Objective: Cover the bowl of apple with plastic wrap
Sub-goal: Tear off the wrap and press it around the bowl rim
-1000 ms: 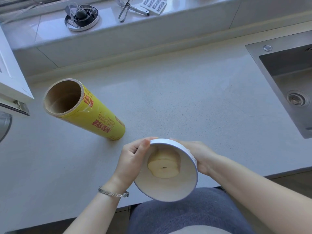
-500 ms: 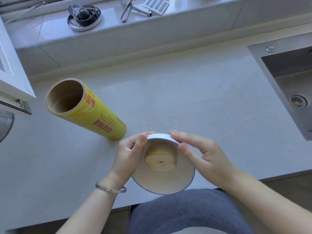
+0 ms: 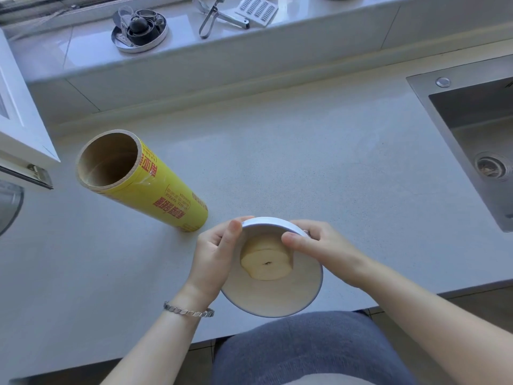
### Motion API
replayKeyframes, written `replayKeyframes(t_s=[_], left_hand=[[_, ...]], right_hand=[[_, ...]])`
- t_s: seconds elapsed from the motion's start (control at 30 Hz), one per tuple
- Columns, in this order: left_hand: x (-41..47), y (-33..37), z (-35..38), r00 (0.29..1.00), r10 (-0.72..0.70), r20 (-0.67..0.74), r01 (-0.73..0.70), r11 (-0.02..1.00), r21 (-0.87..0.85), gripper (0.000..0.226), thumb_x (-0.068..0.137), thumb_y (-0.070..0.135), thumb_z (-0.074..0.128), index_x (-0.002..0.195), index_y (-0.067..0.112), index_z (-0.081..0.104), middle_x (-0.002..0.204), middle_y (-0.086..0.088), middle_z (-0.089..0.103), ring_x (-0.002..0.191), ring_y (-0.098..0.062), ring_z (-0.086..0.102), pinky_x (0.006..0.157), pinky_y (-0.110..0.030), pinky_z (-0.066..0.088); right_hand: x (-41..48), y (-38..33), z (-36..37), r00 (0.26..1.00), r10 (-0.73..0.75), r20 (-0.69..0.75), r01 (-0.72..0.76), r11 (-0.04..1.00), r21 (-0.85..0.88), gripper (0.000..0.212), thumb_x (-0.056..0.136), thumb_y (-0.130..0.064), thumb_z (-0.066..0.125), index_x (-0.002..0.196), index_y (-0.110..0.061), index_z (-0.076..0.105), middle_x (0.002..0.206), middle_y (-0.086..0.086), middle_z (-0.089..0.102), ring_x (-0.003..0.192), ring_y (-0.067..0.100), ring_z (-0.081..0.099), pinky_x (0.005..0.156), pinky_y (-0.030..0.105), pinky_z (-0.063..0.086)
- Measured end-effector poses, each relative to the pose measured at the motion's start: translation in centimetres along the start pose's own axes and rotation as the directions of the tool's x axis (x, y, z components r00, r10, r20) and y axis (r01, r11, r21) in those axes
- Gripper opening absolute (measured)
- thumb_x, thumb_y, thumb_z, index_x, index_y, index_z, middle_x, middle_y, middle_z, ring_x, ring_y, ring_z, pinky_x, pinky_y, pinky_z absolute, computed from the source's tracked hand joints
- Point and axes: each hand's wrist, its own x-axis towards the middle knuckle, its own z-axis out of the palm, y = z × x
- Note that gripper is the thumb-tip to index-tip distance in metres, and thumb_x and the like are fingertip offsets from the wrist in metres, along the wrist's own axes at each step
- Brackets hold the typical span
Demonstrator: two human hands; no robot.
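Observation:
A white bowl (image 3: 273, 298) with a pale cut apple piece (image 3: 266, 263) inside sits at the near edge of the counter, its mouth tipped toward me. My left hand (image 3: 215, 252) grips its left rim, thumb on the far edge. My right hand (image 3: 323, 250) holds the right rim, thumb over the edge just above the apple. I cannot tell whether any film lies over the bowl. The yellow roll of plastic wrap (image 3: 144, 183) stands on the counter to the left, just beyond my left hand, its open cardboard core leaning toward me.
A steel sink (image 3: 472, 140) is set into the counter (image 3: 305, 151) at the right. On the raised sill behind lie a round tin of small parts (image 3: 140, 30), a peeler (image 3: 211, 19) and a grater (image 3: 258, 8). A white cabinet door (image 3: 19, 123) stands at the left.
My right hand came from behind the bowl's right side, passed over the top, and now grips the right rim with the thumb inside. The bowl stays near the counter's edge.

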Motion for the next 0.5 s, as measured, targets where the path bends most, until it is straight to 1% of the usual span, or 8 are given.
replayKeyframes(t_s=[0.07, 0.17, 0.2, 0.27, 0.3, 0.33, 0.4, 0.5], left_hand=[[0.1, 0.0, 0.1, 0.998, -0.028, 0.05, 0.029, 0.999, -0.015, 0.029, 0.075, 0.046, 0.051, 0.075, 0.03, 0.076, 0.076, 0.014, 0.074, 0.076, -0.003, 0.065, 0.071, -0.016, 0.051], [0.8, 0.7, -0.3, 0.973, -0.095, 0.21, 0.077, 0.993, 0.094, 0.03, 0.079, 0.032, 0.044, 0.086, 0.02, 0.07, 0.087, 0.007, 0.071, 0.079, 0.0, 0.062, 0.072, -0.01, 0.048], [1.2, 1.1, -0.6, 0.953, -0.122, 0.277, 0.077, 0.983, 0.168, 0.031, 0.078, 0.032, 0.043, 0.091, 0.02, 0.068, 0.096, 0.006, 0.068, 0.083, 0.004, 0.062, 0.074, -0.006, 0.046], [2.0, 1.7, -0.8, 0.903, -0.199, 0.381, 0.088, 0.954, 0.287, 0.03, 0.077, 0.039, 0.044, 0.098, 0.03, 0.064, 0.107, 0.013, 0.064, 0.092, 0.015, 0.058, 0.079, -0.001, 0.042], [2.2, 2.0, -0.6, 0.871, -0.238, 0.43, 0.099, 0.942, 0.32, 0.031, 0.078, 0.042, 0.044, 0.1, 0.033, 0.063, 0.108, 0.016, 0.064, 0.096, 0.015, 0.058, 0.082, -0.001, 0.042], [2.3, 2.1, -0.1, 0.838, -0.264, 0.477, 0.11, 0.939, 0.326, 0.032, 0.08, 0.045, 0.044, 0.101, 0.032, 0.065, 0.106, 0.017, 0.066, 0.097, 0.01, 0.06, 0.082, -0.004, 0.044], [2.1, 2.0, 0.7, 0.821, -0.258, 0.51, 0.127, 0.952, 0.278, 0.041, 0.082, 0.055, 0.05, 0.096, 0.022, 0.07, 0.093, 0.012, 0.072, 0.092, -0.002, 0.065, 0.078, -0.014, 0.05], [1.6, 1.2, 1.0, 0.92, -0.187, 0.343, 0.13, 0.974, 0.183, 0.086, 0.066, 0.075, 0.054, 0.085, -0.008, 0.064, 0.079, -0.01, 0.058, 0.076, -0.02, 0.052, 0.066, -0.035, 0.041]], right_hand=[[0.1, 0.4, -0.1, 1.0, 0.013, -0.024, -0.012, 1.0, 0.015, 0.043, 0.073, -0.046, 0.057, 0.096, -0.011, 0.069, 0.087, 0.007, 0.068, 0.077, 0.013, 0.062, 0.069, 0.026, 0.045], [0.5, 1.2, -0.5, 0.996, 0.085, -0.038, -0.086, 0.996, -0.031, 0.076, 0.056, -0.07, 0.062, 0.087, 0.0, 0.067, 0.085, 0.027, 0.066, 0.075, 0.02, 0.057, 0.069, 0.033, 0.039], [0.6, 1.4, -0.7, 0.993, 0.112, -0.029, -0.113, 0.991, -0.066, 0.082, 0.052, -0.075, 0.062, 0.086, 0.0, 0.066, 0.085, 0.028, 0.066, 0.074, 0.022, 0.056, 0.07, 0.035, 0.037], [0.8, 1.2, -0.8, 0.989, 0.15, -0.007, -0.15, 0.977, -0.151, 0.08, 0.051, -0.076, 0.061, 0.092, -0.008, 0.067, 0.088, 0.016, 0.069, 0.079, 0.022, 0.062, 0.073, 0.038, 0.043], [1.0, 1.0, -0.9, 0.985, 0.171, -0.011, -0.17, 0.968, -0.182, 0.079, 0.051, -0.076, 0.061, 0.101, -0.015, 0.066, 0.098, 0.011, 0.069, 0.088, 0.022, 0.066, 0.082, 0.042, 0.048], [1.2, 0.8, -1.0, 0.979, 0.2, -0.028, -0.201, 0.96, -0.194, 0.081, 0.051, -0.075, 0.062, 0.112, -0.022, 0.061, 0.108, 0.008, 0.067, 0.097, 0.02, 0.065, 0.091, 0.039, 0.048], [1.6, 0.3, -1.2, 0.968, 0.244, -0.055, -0.25, 0.949, -0.192, 0.085, 0.051, -0.073, 0.062, 0.124, -0.031, 0.049, 0.116, 0.003, 0.06, 0.106, 0.017, 0.06, 0.095, 0.035, 0.046], [1.6, -1.0, -1.6, 0.972, 0.223, -0.075, -0.228, 0.97, -0.078, 0.077, 0.052, -0.073, 0.061, 0.114, -0.028, 0.05, 0.109, 0.004, 0.059, 0.092, 0.016, 0.06, 0.08, 0.027, 0.047]])
